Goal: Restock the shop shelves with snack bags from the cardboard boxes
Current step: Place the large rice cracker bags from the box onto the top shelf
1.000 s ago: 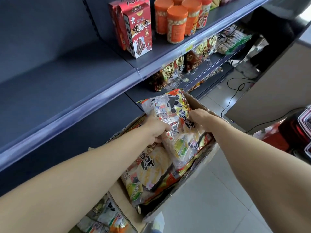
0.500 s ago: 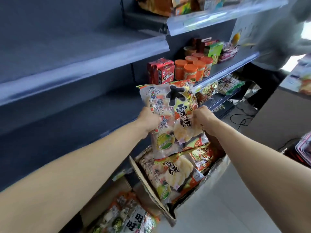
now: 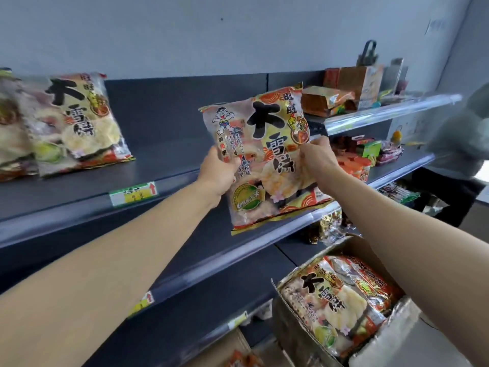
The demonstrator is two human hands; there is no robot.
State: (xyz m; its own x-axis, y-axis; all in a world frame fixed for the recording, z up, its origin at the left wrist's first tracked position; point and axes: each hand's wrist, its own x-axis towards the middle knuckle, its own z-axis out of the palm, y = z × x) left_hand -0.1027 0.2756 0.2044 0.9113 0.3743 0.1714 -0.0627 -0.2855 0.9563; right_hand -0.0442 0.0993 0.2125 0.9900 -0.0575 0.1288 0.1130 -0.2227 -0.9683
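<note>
Snack bag (image 3: 260, 157) is mid-frame, upright, held in the air in front of the dark shelf (image 3: 164, 165), label facing the camera. Bottom seam hangs just over the shelf's front rail; it looks clear of the deck, though contact is hard to rule out.

Handling, my read: light, puffy film pack with brittle rice crackers inside. Soft and crinkly skin, somewhat slippery, contents crush easily. Best held by the side edges or seams, not squeezed across the middle (which is roughly what's happening).

Left hand (image 3: 218, 172): grip closed on the bag's left edge, thumb over the front, fingers behind. Right hand (image 3: 316, 154): grip pinching the right edge, slightly higher. Both arms extended forward and up, wrists angled inward.

Two matching bags (image 3: 79, 123) stand leaning back at upper left on the same shelf, well apart from the held one. Open cardboard box (image 3: 391, 329) at lower right holds more bags.
</note>
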